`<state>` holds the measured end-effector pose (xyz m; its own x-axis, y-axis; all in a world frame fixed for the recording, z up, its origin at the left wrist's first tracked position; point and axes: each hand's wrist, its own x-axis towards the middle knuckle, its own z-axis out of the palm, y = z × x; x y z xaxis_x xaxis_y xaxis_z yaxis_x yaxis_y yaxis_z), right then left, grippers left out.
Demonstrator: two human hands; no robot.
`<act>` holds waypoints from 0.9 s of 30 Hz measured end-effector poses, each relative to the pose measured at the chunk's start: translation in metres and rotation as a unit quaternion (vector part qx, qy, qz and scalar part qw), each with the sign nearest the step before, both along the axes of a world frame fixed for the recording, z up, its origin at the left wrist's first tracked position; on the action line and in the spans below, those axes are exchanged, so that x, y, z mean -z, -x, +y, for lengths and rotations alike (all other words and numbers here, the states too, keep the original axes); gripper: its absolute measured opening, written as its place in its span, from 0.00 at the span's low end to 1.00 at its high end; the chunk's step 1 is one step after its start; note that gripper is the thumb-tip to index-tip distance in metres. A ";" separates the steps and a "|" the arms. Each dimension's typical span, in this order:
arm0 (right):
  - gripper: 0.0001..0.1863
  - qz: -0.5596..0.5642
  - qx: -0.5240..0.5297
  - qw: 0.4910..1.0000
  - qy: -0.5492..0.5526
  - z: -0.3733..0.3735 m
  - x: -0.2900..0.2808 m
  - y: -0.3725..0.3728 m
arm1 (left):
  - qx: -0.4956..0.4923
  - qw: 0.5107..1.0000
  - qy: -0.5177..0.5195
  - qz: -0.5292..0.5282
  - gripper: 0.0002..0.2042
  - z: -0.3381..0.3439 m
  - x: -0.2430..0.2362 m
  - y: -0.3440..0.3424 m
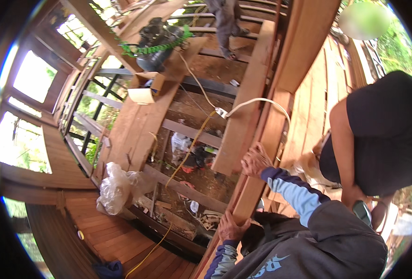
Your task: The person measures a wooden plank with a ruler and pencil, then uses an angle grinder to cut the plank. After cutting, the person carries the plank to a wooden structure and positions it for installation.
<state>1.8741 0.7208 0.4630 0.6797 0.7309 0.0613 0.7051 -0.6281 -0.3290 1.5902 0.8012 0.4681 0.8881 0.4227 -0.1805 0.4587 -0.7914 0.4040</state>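
Observation:
Neither my left hand nor my right hand shows in the head view. The hands at the lower middle appear to be a co-worker's, who bends forward in a dark grey shirt [317, 246] with blue sleeves. One co-worker's hand [256, 160] lies over the top of a long wooden beam [251, 197]. The other co-worker's hand [232, 227] grips the same beam lower down. A white cord crosses the timber above them, joined at a white socket [221, 112]. At right, a person in black [382, 135] holds a dark flat object [363, 213].
Open floor joists [192, 133] expose soil and litter below. Loose planks [136, 130] bear a compressor [150, 60] with a green coiled hose and a cardboard box [158, 83]. A clear plastic bag [115, 190] lies by the finished floor. A yellow cord [186, 158] crosses the gap.

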 end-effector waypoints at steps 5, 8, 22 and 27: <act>0.18 0.018 0.004 0.999 0.048 -0.015 -0.003 0.001 | 0.014 1.000 -0.016 0.004 0.45 -0.006 -0.004 0.000; 0.19 0.009 0.008 0.999 0.045 -0.011 -0.006 0.005 | -0.014 0.999 0.026 0.024 0.44 -0.003 -0.013 -0.007; 0.17 -0.025 0.009 1.000 0.001 -0.007 -0.001 0.002 | 0.004 1.000 -0.021 -0.007 0.44 0.001 -0.004 -0.004; 0.17 -0.025 0.012 1.000 -0.003 -0.007 0.004 0.002 | -0.007 1.000 -0.003 -0.001 0.44 0.000 -0.008 -0.005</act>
